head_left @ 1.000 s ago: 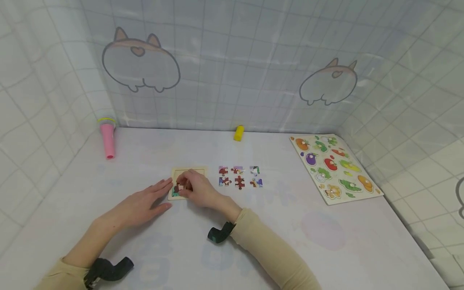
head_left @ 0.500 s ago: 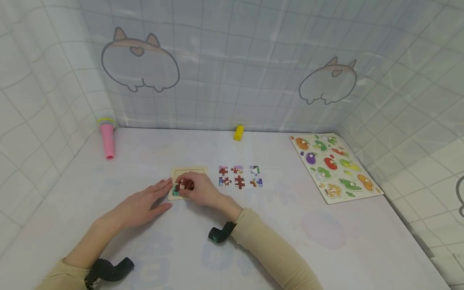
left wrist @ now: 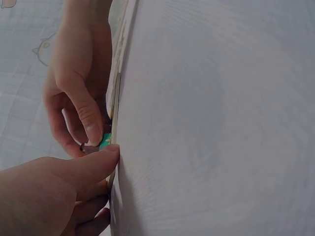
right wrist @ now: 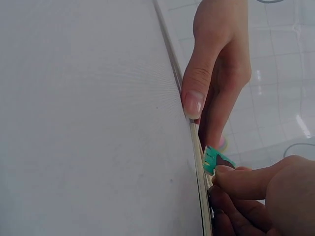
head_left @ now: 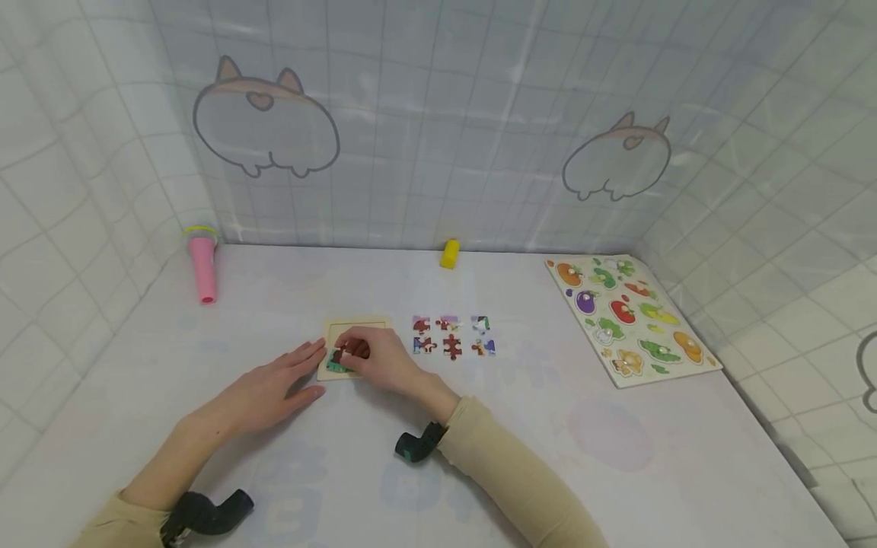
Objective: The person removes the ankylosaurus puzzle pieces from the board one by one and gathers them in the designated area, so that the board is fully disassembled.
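Observation:
My right hand (head_left: 380, 359) bends over a small wooden puzzle tray (head_left: 358, 320) and pinches a green-and-brown jigsaw piece (right wrist: 211, 159) between thumb and fingers. In the right wrist view this piece is tilted at the tray's near edge. My left hand (head_left: 279, 384) lies flat beside the tray, its straight fingertips touching the left edge. Several loose jigsaw pieces (head_left: 452, 346) lie in two rows just right of the tray. The right hand hides much of the tray's inside in the head view.
A pink toy microphone (head_left: 203, 266) lies at the back left. A small yellow block (head_left: 449, 254) is near the back wall. On the right sits a vegetable peg puzzle board (head_left: 633, 320). Tile-patterned sheets stand along the back and both sides of the table.
The right hand has shifted slightly down over the tray, with its fingers at the jigsaw piece. The left hand and the loose pieces stay where they were.

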{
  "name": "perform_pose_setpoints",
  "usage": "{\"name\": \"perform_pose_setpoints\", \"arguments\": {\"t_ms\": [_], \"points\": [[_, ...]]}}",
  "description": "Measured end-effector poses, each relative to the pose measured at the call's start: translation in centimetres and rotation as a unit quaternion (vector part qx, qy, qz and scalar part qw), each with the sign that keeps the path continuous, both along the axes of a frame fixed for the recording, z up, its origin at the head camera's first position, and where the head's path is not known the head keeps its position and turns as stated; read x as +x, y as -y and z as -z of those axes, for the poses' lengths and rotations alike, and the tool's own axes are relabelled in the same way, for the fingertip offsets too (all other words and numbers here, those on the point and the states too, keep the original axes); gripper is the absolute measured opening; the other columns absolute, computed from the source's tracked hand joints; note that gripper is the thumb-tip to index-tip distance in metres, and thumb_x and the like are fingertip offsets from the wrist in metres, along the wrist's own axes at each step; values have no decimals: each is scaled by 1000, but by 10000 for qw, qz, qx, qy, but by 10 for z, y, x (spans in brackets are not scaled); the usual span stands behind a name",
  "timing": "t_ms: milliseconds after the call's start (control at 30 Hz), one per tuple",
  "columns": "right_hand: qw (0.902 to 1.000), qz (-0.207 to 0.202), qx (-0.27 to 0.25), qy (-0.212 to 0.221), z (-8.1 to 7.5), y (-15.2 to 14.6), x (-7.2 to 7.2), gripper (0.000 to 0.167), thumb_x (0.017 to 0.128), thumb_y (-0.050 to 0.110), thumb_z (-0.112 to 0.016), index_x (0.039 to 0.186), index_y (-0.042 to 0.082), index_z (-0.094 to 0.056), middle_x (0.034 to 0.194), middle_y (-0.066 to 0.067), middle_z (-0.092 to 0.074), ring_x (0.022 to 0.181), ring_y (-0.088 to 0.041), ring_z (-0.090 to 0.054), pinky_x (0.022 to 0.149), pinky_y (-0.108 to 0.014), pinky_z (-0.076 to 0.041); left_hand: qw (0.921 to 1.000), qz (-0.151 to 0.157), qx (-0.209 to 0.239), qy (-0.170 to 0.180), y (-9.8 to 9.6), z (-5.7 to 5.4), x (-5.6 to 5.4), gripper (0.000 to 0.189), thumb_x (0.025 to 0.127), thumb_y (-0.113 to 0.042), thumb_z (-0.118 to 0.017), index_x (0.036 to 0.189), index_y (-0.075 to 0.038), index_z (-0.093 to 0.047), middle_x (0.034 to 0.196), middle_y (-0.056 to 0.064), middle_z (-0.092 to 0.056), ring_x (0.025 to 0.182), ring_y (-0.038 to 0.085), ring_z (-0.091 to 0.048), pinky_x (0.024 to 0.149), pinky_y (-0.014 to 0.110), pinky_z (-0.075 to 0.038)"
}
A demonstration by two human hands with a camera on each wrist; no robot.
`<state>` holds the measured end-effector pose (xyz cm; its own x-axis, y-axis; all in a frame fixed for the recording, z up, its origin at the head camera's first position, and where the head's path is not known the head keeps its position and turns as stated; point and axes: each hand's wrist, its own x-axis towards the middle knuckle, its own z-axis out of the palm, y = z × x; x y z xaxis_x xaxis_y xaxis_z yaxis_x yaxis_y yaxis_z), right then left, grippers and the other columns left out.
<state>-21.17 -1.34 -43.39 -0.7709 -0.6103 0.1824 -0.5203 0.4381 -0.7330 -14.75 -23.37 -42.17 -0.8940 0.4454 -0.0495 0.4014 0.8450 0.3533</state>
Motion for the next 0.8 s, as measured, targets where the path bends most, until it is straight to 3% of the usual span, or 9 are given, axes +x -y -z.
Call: {"name": "perform_pose_setpoints", "arguments": {"t_ms": [267,400,800], "points": [[9996,262,-43,-62,0,-1,4,17,94,13,-70,111,13,-71,90,5,-68,77,0,-58,71,-12,-47,10000,-10,-47,7,-1,-1,1,69,98,-40,-62,152,-4,-40,160,15,-34,146,41,-33,109,61,-38],[9990,427,-44,112,-4,-6,7,18,95,14,-70,112,15,-71,91,7,-67,79,-1,-58,73,-13,-48,10000,-21,-54,27,-1,-1,1,69,98,-40,-62,152,-4,-40,160,15,-34,145,41,-33,108,62,-38],[9963,441,-263,686,-12,-56,7,24,96,16,-67,120,15,-71,102,6,-69,89,-8,-63,82,-23,-53,9999,-18,-75,-71,-2,-6,3,69,97,-40,-63,151,-3,-42,159,15,-37,145,41,-35,109,60,-39]]}}
